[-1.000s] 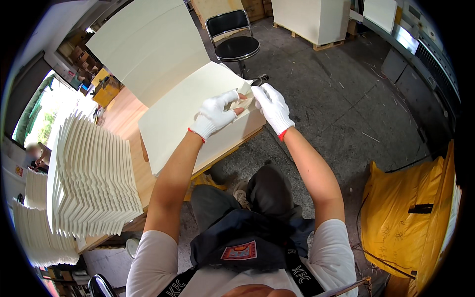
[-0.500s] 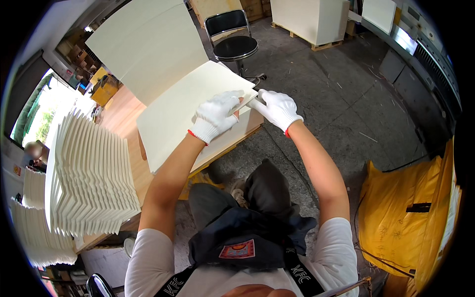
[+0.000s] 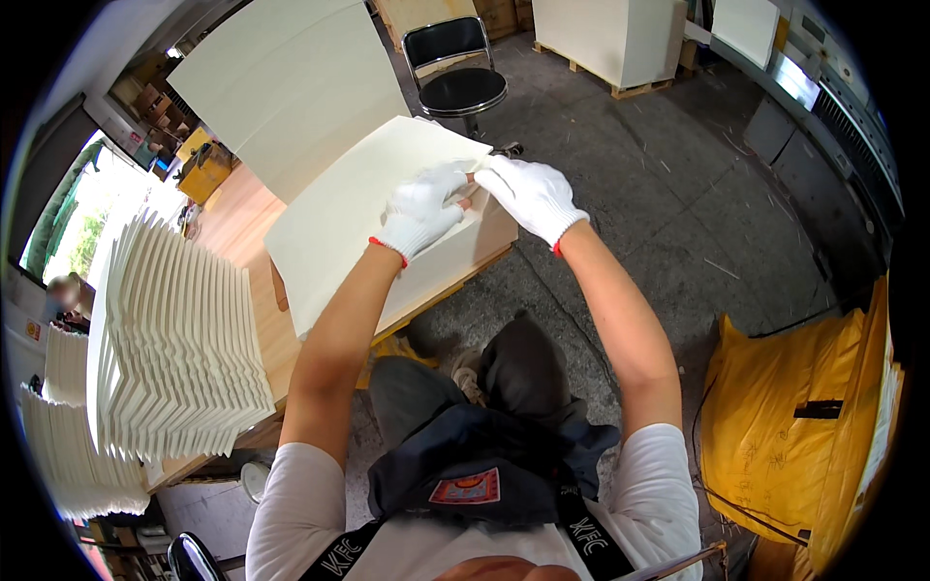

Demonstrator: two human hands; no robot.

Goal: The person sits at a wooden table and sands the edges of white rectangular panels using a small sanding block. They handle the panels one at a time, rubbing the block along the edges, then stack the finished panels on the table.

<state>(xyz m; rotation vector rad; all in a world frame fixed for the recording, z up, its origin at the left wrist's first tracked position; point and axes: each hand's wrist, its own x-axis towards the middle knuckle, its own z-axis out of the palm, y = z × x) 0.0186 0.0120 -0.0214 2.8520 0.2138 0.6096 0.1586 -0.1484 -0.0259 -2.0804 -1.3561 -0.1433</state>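
Note:
My left hand (image 3: pixel 422 208), in a white knit glove with a red cuff and bare thumb and finger tips, is closed at the right edge of some large white paperboard sheets (image 3: pixel 339 213). Beside it, nearly touching, my gloved right hand (image 3: pixel 533 197) pinches the sheets' far right corner, its fingertips partly hidden. These sheets bend up a little from the thick paperboard stack (image 3: pixel 465 248) below. A big upright white board (image 3: pixel 295 92) rises behind the stack's far left side.
Left, a tall fanned pile of folded white sheets (image 3: pixel 184 349) stands on a wooden table (image 3: pixel 237 218). A black chair (image 3: pixel 463 89) stands beyond the stack. A white block on a pallet (image 3: pixel 608 44) is farther back. Yellow covering (image 3: pixel 785 426) hangs at right, below a grey machine (image 3: pixel 799 136).
My right hand has moved left and slightly up, over the sheets' corner, close to my left hand. The left hand has shifted slightly up. The lifted corner now lies lower.

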